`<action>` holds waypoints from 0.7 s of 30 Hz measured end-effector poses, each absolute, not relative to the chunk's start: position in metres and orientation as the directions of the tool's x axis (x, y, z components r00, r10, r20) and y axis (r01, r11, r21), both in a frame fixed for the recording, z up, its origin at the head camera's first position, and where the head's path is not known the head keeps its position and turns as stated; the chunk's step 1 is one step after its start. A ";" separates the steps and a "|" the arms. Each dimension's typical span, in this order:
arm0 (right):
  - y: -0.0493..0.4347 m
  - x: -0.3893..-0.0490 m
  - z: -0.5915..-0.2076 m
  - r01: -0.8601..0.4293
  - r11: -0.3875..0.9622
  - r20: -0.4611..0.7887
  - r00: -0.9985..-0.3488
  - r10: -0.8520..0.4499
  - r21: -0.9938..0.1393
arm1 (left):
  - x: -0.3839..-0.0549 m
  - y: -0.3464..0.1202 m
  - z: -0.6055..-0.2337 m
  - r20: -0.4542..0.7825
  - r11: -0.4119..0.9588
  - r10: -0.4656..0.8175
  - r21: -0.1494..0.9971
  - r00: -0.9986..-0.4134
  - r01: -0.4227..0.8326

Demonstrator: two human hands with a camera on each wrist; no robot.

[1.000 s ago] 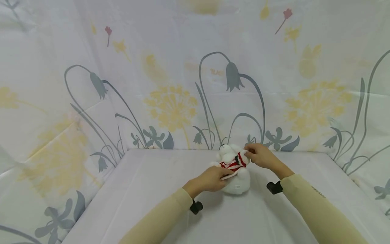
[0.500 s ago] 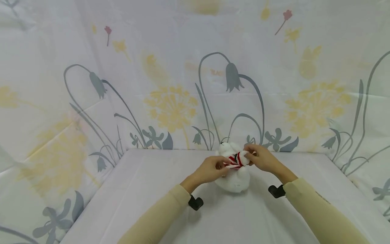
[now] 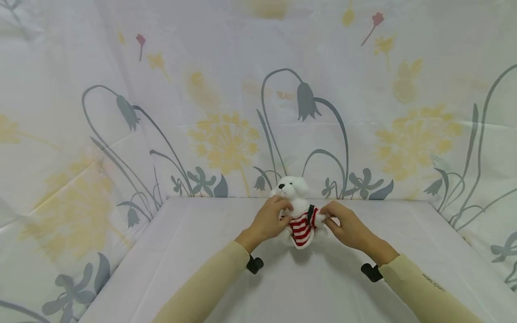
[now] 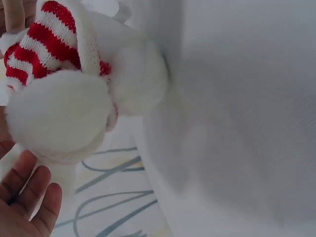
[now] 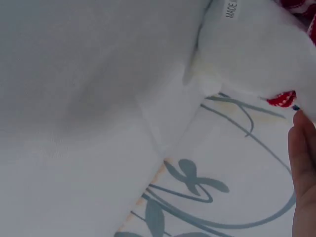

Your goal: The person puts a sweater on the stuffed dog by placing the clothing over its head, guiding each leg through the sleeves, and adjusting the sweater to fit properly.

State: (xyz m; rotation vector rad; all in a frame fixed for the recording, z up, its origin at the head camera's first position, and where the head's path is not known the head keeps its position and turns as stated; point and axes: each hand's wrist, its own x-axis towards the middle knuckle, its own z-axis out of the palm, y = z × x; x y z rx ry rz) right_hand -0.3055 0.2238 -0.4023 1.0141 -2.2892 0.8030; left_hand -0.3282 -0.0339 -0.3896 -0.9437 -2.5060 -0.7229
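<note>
A white plush dog (image 3: 298, 186) in a red-and-white striped knit sweater (image 3: 300, 229) with a dark strap sits at the table's far edge, its face turned left. My left hand (image 3: 269, 218) holds the dog's left-hand side, thumb and fingers around a white paw. In the left wrist view this round paw (image 4: 61, 113) is close up, with several loosely bent fingers (image 4: 42, 197) beside it. On the other side, my right hand (image 3: 349, 226) pinches the other sleeved paw (image 3: 320, 220). The right wrist view shows the dog's white underside (image 5: 247, 54) with a label; that hand is mostly cut off.
The dog stands on a white covered table (image 3: 226, 211). Right behind its far edge hangs a pale curtain (image 3: 226, 80) with grey and yellow flowers. Each wrist carries a black camera mount (image 3: 255, 264).
The dog has been tipped more upright, so its face and sweater front now show. My left hand has shifted from the sweater's hem to the dog's side; the right keeps its hold.
</note>
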 end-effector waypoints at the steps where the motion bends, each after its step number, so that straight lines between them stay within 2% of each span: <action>1: 0.225 -0.304 -0.403 -0.776 0.549 0.642 -0.598 -0.480 -0.311 | -0.327 -0.034 -0.392 0.485 0.637 0.514 0.337 -0.708 0.693; 3: 0.227 -0.299 -0.402 -0.773 0.548 0.631 -0.604 -0.486 -0.319 | -0.324 -0.033 -0.394 0.490 0.621 0.541 0.315 -0.684 0.717; 8: 0.227 -0.291 -0.398 -0.783 0.516 0.617 -0.606 -0.503 -0.349 | -0.317 -0.025 -0.393 0.564 0.565 0.610 0.183 -0.557 0.804; 10: 0.225 -0.289 -0.397 -0.784 0.509 0.618 -0.605 -0.501 -0.355 | -0.313 -0.022 -0.391 0.584 0.551 0.617 0.156 -0.526 0.820; 17: 0.223 -0.290 -0.394 -0.801 0.471 0.582 -0.595 -0.554 -0.371 | -0.305 -0.020 -0.392 0.599 0.542 0.618 0.145 -0.509 0.828; 21: 0.225 -0.289 -0.397 -0.822 0.499 0.582 -0.556 -0.594 -0.275 | -0.305 -0.022 -0.396 0.609 0.525 0.615 0.158 -0.501 0.836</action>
